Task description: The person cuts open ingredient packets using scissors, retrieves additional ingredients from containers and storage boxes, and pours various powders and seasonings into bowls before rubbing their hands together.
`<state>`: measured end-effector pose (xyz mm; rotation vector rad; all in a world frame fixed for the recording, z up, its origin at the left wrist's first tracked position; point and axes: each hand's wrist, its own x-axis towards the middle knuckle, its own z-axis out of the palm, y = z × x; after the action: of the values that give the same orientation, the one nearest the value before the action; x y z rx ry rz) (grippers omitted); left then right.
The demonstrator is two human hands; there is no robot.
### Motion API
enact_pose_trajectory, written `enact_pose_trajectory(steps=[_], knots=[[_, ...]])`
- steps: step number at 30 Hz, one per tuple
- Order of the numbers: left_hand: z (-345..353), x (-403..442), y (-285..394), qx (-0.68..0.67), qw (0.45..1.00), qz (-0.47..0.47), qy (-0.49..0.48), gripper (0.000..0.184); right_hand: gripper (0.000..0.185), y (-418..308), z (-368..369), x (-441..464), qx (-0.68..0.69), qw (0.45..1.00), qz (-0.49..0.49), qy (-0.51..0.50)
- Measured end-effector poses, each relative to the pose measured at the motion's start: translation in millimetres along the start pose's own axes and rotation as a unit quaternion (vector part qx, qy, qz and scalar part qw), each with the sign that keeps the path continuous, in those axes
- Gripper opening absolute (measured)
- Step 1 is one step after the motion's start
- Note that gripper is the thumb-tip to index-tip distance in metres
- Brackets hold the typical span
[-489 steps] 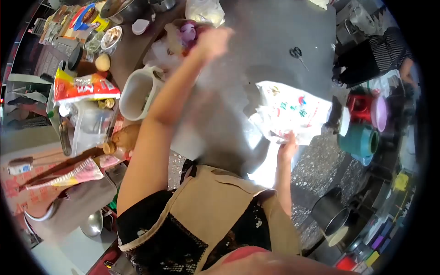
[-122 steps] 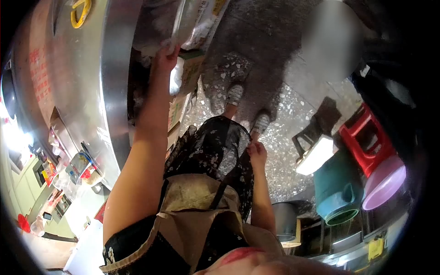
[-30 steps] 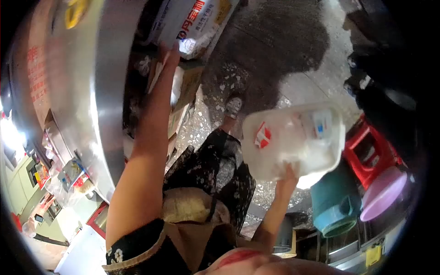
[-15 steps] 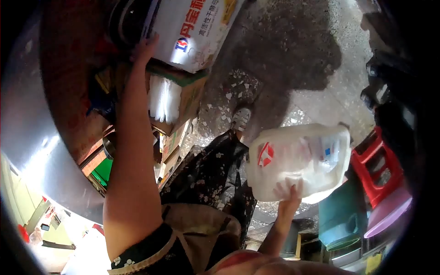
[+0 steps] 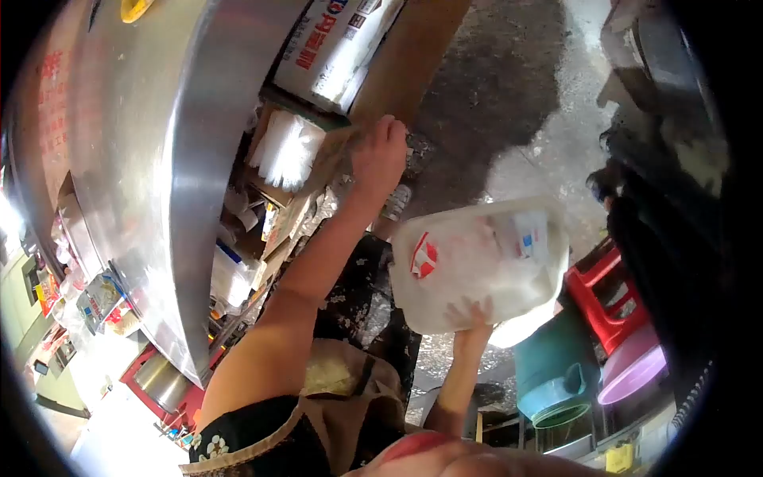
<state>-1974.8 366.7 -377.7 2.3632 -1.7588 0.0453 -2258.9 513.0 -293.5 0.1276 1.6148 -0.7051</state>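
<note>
A pale plastic tub [image 5: 517, 282] is held up off the floor in front of the body, somewhat to the right, with its long axis running crosswise, its right end tipped slightly farther from the person. Inside or through its cloudy wall show a red-and-white packet [image 5: 425, 258] and another piece with a blue mark. The right hand [image 5: 470, 319] is much the nearer: it holds the tub at the near long side, fingers spread along the wall, though whether they lie inside or outside the plastic cannot be told. The left hand [image 5: 383, 155] is apart from the tub, so that from it the tub lies to the right and back toward the body. Its fingers are bent, and nothing shows in them, but the palm is hidden. Just beside that hand runs the edge of a cardboard box [image 5: 413, 63], with a white bundle [image 5: 284, 151] to its left. Farther out, a metal table [image 5: 131, 151] stands on the left; a green bucket [image 5: 552, 358], a red stool [image 5: 588, 282] and a purple basin [image 5: 632, 375] stand to the right, beyond the tub.
</note>
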Motion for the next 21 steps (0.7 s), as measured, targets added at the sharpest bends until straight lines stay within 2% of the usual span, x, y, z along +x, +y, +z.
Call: enact_pose_trajectory(steps=[3, 5, 6, 8, 10, 11, 13, 15, 16, 17, 18, 19, 21], knots=[[13, -3, 8, -0.009, 0.999, 0.008, -0.037, 0.015, 0.068, -4, 0, -9, 0.021, 0.999, 0.023, -0.008], [16, -1, 5, -0.138, 0.989, 0.057, -0.022, 0.016, 0.067, -4, -1, -10, 0.012, 1.000, 0.026, -0.013], [27, 2, -2, -0.136, 0.989, 0.059, -0.024, 0.016, 0.067, -3, -2, -9, 0.003, 0.999, 0.027, -0.018], [59, 16, -28, -0.238, 0.968, -0.064, -0.041, 0.017, 0.067, 2, -3, -6, 0.005, 1.000, 0.022, -0.011], [83, 51, -56, -0.146, 0.974, -0.164, 0.051, 0.019, 0.067, 6, -4, -3, 0.004, 1.000, 0.016, -0.005], [102, 61, -71, -0.183, 0.965, -0.165, 0.090, 0.023, 0.068, 7, -4, -4, -0.009, 1.000, 0.013, -0.011], [117, 80, -74, -0.184, 0.969, -0.156, 0.055, 0.028, 0.068, 7, -1, -3, -0.022, 1.000, 0.017, -0.014], [155, 90, -90, -0.245, 0.944, -0.215, -0.061, 0.035, 0.069, 7, 3, -1, -0.024, 0.999, 0.035, -0.007], [173, 86, -101, -0.200, 0.959, -0.180, -0.091, 0.045, 0.069, 7, 5, 1, -0.024, 0.999, 0.039, -0.006], [173, 83, -99, -0.198, 0.959, -0.180, -0.095, 0.045, 0.069, 7, 7, 2, -0.018, 0.999, 0.048, -0.001], [169, 79, -92, -0.077, 0.980, -0.182, 0.006, 0.053, 0.070, 7, 9, 3, -0.013, 0.998, 0.055, 0.005], [165, 73, -84, 0.043, 0.977, -0.181, 0.106, 0.062, 0.070, 6, 11, 4, -0.014, 0.998, 0.054, 0.009], [82, 91, -68, -0.004, 0.974, -0.226, 0.028, 0.074, 0.069, 3, 13, 4, -0.012, 0.998, 0.065, 0.009]])
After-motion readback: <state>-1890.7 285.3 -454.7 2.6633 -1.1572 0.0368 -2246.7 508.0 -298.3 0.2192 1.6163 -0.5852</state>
